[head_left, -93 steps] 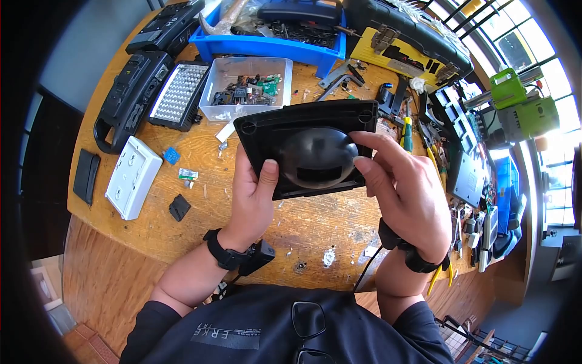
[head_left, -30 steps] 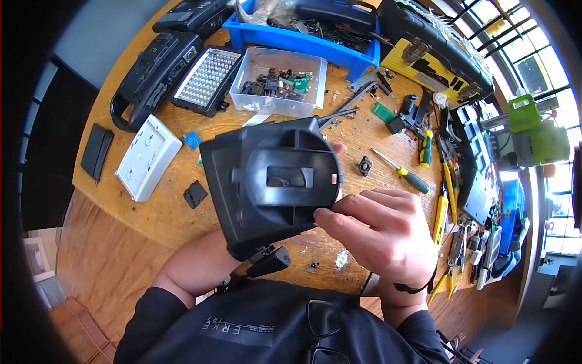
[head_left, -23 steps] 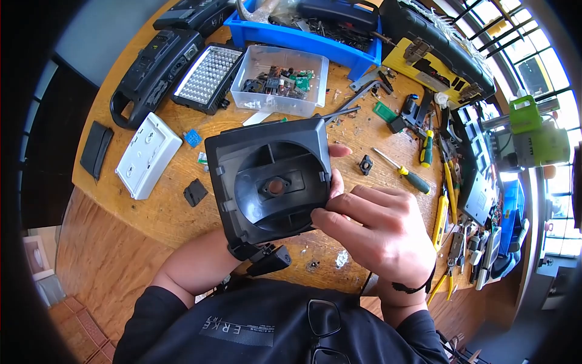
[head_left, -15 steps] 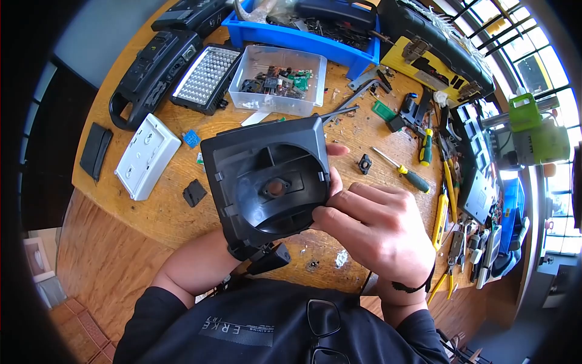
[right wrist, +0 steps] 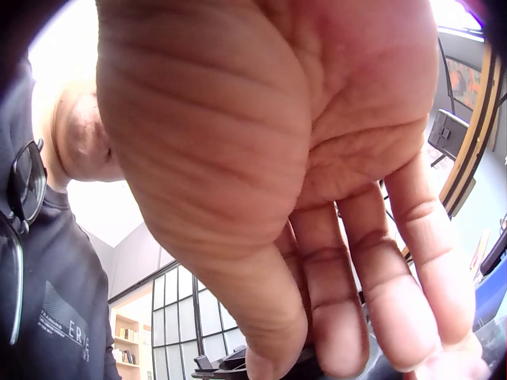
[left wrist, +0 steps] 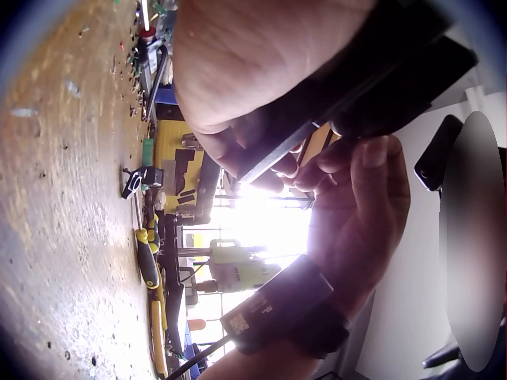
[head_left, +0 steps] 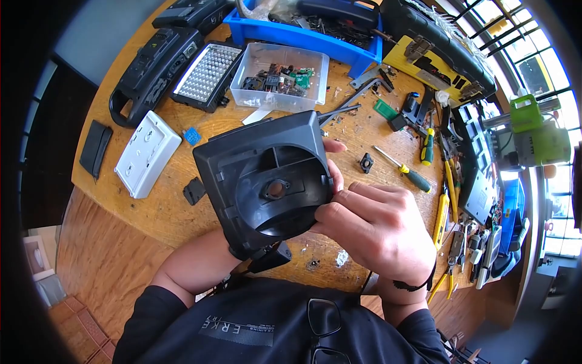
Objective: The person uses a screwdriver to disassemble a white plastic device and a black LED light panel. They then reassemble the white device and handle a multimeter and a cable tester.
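Note:
I hold a black plastic housing (head_left: 260,179) above the wooden bench, its hollow inner side with a round recess and centre hole facing me. My left hand (head_left: 330,164) is mostly hidden behind it; only fingertips show at its right edge, gripping it. My right hand (head_left: 370,224) pinches the housing's lower right edge with thumb and fingers. In the left wrist view the left palm (left wrist: 261,71) presses against the dark housing edge (left wrist: 364,87), with the right hand (left wrist: 356,206) beyond. The right wrist view is filled by my right palm (right wrist: 261,158) and fingers.
On the bench (head_left: 170,212) lie a white switch plate (head_left: 147,156), an LED panel (head_left: 206,76), a clear parts box (head_left: 279,77), a blue bin (head_left: 297,33), a green-handled screwdriver (head_left: 403,170), a small black part (head_left: 365,162) and yellow pliers (head_left: 441,212). Cluttered tools fill the right side.
The housing was flipped from its domed outer side to its hollow inner side, then tilted slightly and drawn a little closer; the right hand shifted to its lower right edge.

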`<state>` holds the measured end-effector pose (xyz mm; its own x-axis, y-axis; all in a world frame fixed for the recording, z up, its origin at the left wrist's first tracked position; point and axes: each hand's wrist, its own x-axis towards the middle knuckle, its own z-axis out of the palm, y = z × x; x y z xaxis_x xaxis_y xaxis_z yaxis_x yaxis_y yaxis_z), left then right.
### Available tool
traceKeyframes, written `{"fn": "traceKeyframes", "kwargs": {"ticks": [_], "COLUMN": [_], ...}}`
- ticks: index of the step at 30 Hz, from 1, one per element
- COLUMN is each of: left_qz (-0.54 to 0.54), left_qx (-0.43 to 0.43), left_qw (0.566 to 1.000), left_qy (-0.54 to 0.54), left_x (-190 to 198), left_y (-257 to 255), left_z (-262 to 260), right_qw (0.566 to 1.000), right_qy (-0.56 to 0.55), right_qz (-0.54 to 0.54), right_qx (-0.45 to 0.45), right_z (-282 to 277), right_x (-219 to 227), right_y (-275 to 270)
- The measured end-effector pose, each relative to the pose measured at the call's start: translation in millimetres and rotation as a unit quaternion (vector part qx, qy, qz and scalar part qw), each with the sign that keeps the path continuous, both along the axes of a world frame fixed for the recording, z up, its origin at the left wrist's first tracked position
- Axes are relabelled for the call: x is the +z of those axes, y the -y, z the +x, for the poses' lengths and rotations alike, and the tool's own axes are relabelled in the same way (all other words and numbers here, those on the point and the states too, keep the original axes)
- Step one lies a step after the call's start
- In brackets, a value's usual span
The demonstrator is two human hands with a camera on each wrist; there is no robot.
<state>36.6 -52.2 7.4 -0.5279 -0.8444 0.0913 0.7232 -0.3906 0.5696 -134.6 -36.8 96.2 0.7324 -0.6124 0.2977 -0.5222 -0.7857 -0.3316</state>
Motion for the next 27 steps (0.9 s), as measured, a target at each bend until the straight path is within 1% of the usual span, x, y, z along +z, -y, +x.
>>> {"fn": "traceKeyframes", "kwargs": {"ticks": [1, 3, 4, 5, 6, 7, 8, 9, 10, 12, 14, 16, 17, 18, 20, 21, 24, 26, 27], "left_qz": [0.0, 0.003, 0.003, 0.053, 0.101, 0.101, 0.076, 0.052, 0.052, -0.014, -0.001, 0.01, 0.001, 0.001, 0.023, 0.023, 0.028, 0.001, 0.001], "left_qx": [0.0, 0.06, 0.06, -0.004, -0.068, -0.069, -0.068, -0.067, -0.067, -0.116, -0.101, -0.077, -0.064, -0.065, -0.053, -0.054, -0.046, -0.082, -0.083], "left_qw": [1.0, 0.998, 0.998, 0.997, 0.984, 0.984, 0.988, 0.991, 0.991, 0.965, 0.968, 0.977, 0.981, 0.981, 0.98, 0.98, 0.983, 0.971, 0.971], "left_qy": [0.0, 0.016, 0.015, -0.058, -0.132, -0.132, -0.116, -0.101, -0.102, -0.233, -0.23, -0.198, -0.183, -0.183, -0.191, -0.192, -0.174, -0.223, -0.222], "left_x": [4, 12, 10, 4, -1, -4, -8, -12, -20, -28, -28, -31, -31, -31, -30, -29, -29, -35, -34], "left_y": [-1, -4, -4, -2, -1, 0, 0, 1, 3, 7, 3, 4, 3, 3, 2, 1, 1, 4, 3], "left_z": [-2, -7, -6, -3, -2, -3, -4, -6, -8, -16, -17, -15, -16, -16, -16, -16, -16, -16, -17], "right_qw": [1.0, 1.0, 1.0, 1.0, 1.0, 0.999, 0.999, 0.998, 0.997, 0.99, 0.979, 0.962, 0.952, 0.936, 0.931, 0.931, 0.933, 0.942, 0.94], "right_qy": [-0.002, -0.004, 0.001, 0.007, 0.007, 0.022, 0.037, 0.051, 0.064, 0.094, 0.083, 0.11, 0.112, 0.127, 0.073, 0.073, -0.007, -0.047, -0.062], "right_qz": [0.004, 0.008, 0.013, 0.017, 0.017, 0.028, 0.038, 0.037, 0.035, 0.034, 0.033, 0.018, 0.026, 0.056, 0.069, 0.069, 0.115, 0.129, 0.13], "right_qx": [0.001, 0.001, 0.004, 0.008, 0.008, 0.007, 0.005, -0.01, -0.026, -0.1, -0.185, -0.249, -0.284, -0.324, -0.35, -0.351, -0.341, -0.307, -0.309], "right_z": [0, 0, 0, 0, -1, -3, -6, -10, -15, -25, -41, -57, -62, -68, -78, -81, -85, -85, -84], "right_x": [1, 1, 1, 1, 3, 6, 9, 11, 13, 20, 22, 18, 18, 15, 12, 10, -2, -11, -20], "right_y": [0, -1, -1, -1, -1, -1, -1, 1, 3, 6, 10, 16, 19, 22, 29, 32, 41, 48, 51]}}
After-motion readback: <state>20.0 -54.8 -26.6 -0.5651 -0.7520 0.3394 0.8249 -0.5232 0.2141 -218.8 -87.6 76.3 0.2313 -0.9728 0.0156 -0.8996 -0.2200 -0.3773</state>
